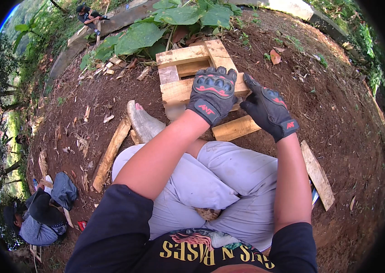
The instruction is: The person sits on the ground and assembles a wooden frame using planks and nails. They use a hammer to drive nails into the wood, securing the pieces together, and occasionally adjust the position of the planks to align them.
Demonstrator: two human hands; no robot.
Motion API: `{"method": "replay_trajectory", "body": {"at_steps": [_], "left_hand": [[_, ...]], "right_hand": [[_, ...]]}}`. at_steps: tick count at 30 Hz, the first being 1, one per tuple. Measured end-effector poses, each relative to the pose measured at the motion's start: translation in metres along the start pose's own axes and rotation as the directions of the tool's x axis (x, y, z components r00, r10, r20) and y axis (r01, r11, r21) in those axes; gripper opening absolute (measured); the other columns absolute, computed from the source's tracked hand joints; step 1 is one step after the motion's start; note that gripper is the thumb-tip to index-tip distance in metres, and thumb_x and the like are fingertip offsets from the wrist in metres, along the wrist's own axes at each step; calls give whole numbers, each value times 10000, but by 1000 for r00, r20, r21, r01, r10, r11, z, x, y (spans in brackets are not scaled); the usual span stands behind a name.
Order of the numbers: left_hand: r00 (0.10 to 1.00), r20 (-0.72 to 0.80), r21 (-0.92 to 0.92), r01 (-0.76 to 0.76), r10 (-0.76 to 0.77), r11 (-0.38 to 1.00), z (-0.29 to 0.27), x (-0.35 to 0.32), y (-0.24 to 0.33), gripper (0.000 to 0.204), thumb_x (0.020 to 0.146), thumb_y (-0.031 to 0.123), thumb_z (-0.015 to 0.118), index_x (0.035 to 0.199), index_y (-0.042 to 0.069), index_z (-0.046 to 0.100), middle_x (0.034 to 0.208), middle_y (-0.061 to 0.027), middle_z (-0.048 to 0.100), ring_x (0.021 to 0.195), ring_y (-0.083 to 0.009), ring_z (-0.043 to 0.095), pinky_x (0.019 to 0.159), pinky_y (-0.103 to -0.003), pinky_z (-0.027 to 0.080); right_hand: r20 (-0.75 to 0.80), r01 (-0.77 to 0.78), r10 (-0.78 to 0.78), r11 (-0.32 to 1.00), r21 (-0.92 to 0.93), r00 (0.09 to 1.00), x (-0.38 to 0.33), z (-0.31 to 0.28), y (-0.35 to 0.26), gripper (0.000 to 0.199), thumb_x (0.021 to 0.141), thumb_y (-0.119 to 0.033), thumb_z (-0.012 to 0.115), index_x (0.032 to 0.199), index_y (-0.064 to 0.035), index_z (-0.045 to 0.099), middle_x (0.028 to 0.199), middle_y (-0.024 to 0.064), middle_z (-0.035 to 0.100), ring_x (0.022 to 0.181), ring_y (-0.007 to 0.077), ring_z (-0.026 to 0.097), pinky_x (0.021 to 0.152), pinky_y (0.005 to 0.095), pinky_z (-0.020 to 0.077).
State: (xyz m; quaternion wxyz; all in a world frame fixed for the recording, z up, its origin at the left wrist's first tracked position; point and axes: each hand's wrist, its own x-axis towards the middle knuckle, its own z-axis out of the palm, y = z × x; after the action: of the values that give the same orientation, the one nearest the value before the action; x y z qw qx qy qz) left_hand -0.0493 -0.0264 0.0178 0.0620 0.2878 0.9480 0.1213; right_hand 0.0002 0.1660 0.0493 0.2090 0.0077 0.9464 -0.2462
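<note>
Pale wooden blocks form a rough open frame on the soil in front of me. My left hand (213, 93), in a black glove with red trim, is bent over the near wooden block (176, 92); its fingertips are hidden on the far side. At that block's right end is my right hand (267, 107), gloved alike, with thumb and fingers apart. Behind lie a far block (182, 56) and a right-hand block (219, 54), with a small block (168, 75) at the left. Another loose wooden block (236, 128) rests below my hands.
A long wood strip (112, 154) lies by my grey shoe (143, 122), and a flat board (316, 175) lies right of my knee. Leafy plants (140, 35) grow behind the blocks. One person (44, 214) sits at lower left, another (90, 17) at far left.
</note>
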Motion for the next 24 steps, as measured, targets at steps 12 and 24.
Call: {"method": "replay_trajectory", "body": {"at_steps": [12, 24], "left_hand": [[1000, -4, 5, -9, 9, 1000, 1, -1, 3, 691, 858, 445, 825, 1415, 71, 659, 1249, -149, 715, 1189, -332, 679, 1017, -484, 515], [998, -59, -9, -28, 28, 1000, 3, -4, 5, 701, 859, 434, 828, 1419, 50, 650, 1223, -158, 711, 1173, -334, 674, 1010, -486, 507]], "right_hand": [[1, 19, -19, 998, -55, 1000, 0, 3, 4, 790, 945, -287, 697, 1664, -109, 422, 1228, 228, 750, 1161, 427, 713, 994, 512, 573], [-9, 22, -23, 999, -49, 1000, 0, 5, 4, 787, 941, -275, 702, 1661, -115, 426, 1203, 226, 752, 1145, 424, 716, 984, 523, 574]]}}
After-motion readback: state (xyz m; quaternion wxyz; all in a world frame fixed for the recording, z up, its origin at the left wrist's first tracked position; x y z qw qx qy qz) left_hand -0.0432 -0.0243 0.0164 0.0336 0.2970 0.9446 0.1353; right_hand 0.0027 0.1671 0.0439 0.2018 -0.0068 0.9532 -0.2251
